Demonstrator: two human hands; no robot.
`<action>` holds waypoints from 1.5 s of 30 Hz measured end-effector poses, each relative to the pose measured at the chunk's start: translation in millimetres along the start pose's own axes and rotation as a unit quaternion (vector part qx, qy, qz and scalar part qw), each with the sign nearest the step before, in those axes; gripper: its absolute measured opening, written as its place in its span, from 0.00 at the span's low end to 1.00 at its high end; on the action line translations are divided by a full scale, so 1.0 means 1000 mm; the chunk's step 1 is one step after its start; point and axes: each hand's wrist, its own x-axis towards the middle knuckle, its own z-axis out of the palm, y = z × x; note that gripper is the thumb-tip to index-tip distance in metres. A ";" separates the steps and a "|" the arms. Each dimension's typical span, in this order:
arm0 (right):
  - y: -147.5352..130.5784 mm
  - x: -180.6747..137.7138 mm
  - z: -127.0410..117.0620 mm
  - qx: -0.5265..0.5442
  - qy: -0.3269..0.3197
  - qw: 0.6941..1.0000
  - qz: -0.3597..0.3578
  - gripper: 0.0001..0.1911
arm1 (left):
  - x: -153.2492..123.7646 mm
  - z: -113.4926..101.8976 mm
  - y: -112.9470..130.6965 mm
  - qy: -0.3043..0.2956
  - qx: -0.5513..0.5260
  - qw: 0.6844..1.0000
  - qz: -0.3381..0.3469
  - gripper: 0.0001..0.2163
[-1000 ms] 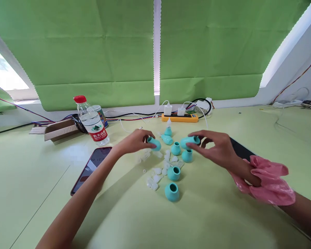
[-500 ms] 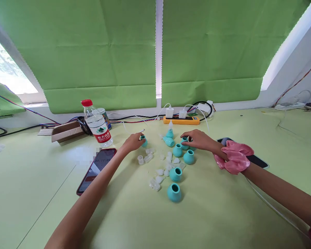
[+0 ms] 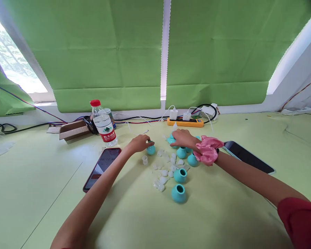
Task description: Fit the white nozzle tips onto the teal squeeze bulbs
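Note:
My left hand (image 3: 140, 143) has its fingertips closed around the top of a small teal bulb (image 3: 150, 150) on the table. To the right, my right hand (image 3: 184, 138) reaches over a group of similar bulbs. Its thumb and fingers are on a teal bulb (image 3: 170, 140) that lies beside one with a pointed clear tip (image 3: 174, 127). Partly behind my right hand and wrist stand more teal bulbs (image 3: 181, 153). Nearer to me are two upright bulbs with round dark mouths, one (image 3: 180, 175) behind the other (image 3: 178, 193). Clear and whitish plastic pieces (image 3: 163, 173) lie scattered between my hands.
A phone (image 3: 102, 167) showing a timer lies by my left forearm, with a water bottle (image 3: 105, 126) behind it. An open cardboard box (image 3: 74, 130) is farther left. An orange power strip (image 3: 185, 122) with chargers stands at the back. Another phone (image 3: 248, 157) lies right.
My right hand has moved left, from the upright bulbs to the lying one. My left hand has brought its bulb nearer, beside the clear pieces. The view has shifted slightly.

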 end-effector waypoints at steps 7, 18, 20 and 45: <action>0.003 -0.024 -0.021 0.020 0.072 0.997 0.016 0.11 | -0.003 0.002 0.003 0.054 -0.016 0.998 0.001 0.18; -0.020 -0.097 -0.038 0.282 0.266 0.913 -0.125 0.16 | -0.028 -0.029 0.056 0.078 -0.423 0.892 0.140 0.15; -0.025 -0.100 -0.042 0.293 0.231 0.920 -0.121 0.20 | -0.032 -0.027 0.067 0.077 -0.435 0.887 0.138 0.12; -0.026 -0.093 -0.039 0.280 0.043 0.958 -0.045 0.09 | -0.016 0.027 0.066 0.077 0.069 0.988 0.115 0.11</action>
